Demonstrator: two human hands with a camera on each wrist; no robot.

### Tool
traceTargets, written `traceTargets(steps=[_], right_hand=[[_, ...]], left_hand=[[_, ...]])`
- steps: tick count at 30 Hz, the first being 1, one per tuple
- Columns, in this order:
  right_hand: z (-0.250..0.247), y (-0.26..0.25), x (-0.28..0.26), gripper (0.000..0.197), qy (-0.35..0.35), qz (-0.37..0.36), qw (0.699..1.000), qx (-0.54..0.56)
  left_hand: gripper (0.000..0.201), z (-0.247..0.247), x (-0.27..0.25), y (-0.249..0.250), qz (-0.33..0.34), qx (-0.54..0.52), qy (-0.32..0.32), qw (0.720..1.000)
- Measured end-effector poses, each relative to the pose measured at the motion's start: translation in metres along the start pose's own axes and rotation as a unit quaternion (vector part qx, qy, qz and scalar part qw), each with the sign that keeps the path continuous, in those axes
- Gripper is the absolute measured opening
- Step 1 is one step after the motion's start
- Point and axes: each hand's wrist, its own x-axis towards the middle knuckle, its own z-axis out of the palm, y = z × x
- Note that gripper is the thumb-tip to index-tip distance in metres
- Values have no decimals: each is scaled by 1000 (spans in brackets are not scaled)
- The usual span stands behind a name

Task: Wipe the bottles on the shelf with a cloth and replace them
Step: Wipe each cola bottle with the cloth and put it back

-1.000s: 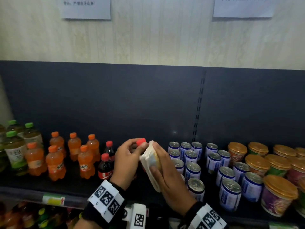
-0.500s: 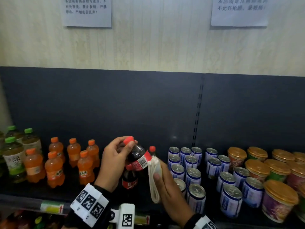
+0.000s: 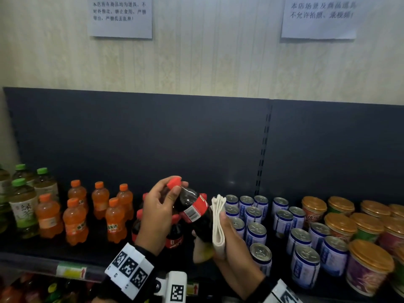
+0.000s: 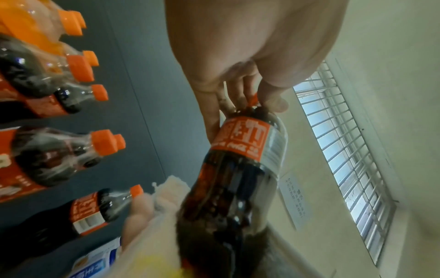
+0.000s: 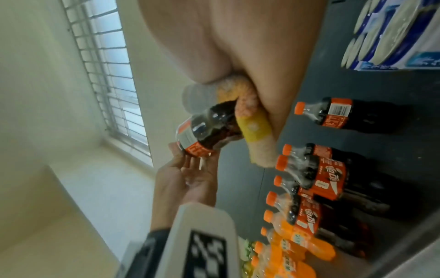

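Head view shows the cola bottle (image 3: 194,212) lifted clear of the shelf (image 3: 39,254) and tilted, cap toward the left. The left hand (image 3: 157,213) pinches it at the red cap (image 3: 174,182) and neck, while the right hand (image 3: 231,243) grasps the folded cloth (image 3: 218,221) and cups it round the bottle's lower body. To do the wipe well, I judge the left fingers should turn the bottle by the neck as the cloth slides from base up over the label, so the whole surface is covered; a light neck pinch could let the bottle slip, so the cloth hand should bear its weight.

Behind the held bottle runs a dark back panel (image 3: 135,138), with a pale wall and two paper notices (image 3: 120,16) above. Right of the bottle stand blue-and-white cans (image 3: 255,232), then gold-lidded tubs (image 3: 367,265). Left of it stand more cola bottles (image 3: 140,224), orange soda bottles (image 3: 75,224), then green-capped tea bottles (image 3: 21,206). The wrist views add a barred window (image 4: 345,154) opposite.
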Motion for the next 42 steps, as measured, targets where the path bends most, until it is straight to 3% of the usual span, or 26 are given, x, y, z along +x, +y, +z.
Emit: traceTargets(steps=[4,6,11,15,19,23,26,29,32,38,42], right_hand=[[-4,-17,18,52,49,-9,999,20],[-5,-23,27,48,101,-38,994,13],[-11,-31,21,41,146,-141,977,-56],[-16,-19,9,39,108,-200,956,-186],[-18,-13,6,34,28,-187,949,-252],[-3,-29,8,33,-8,-192,934,-301],[8,-39,12,44,-25,-220,915,-338],[15,-40,11,59,-24,-232,887,-398],[11,-28,4,63,-41,-245,866,-434],[2,-23,-2,51,-61,-182,909,-369],[18,-35,13,58,-22,-229,877,-423]], left_hand=[[37,10,-11,-5,-21,-34,-22,999],[37,20,-15,-3,-24,-30,-28,999],[38,36,-21,-1,-84,-3,-43,996],[31,34,-24,-1,-119,-40,-28,992],[27,32,-20,-1,-100,-36,-29,994],[22,34,-24,-2,-85,-14,-61,994],[24,36,-27,-5,-78,4,-77,994],[19,37,-27,-5,-96,-3,-58,994],[18,30,-22,-1,-109,-19,-34,993],[23,24,-19,-4,-160,-64,-21,985],[25,37,-24,-8,-158,-61,-62,984]])
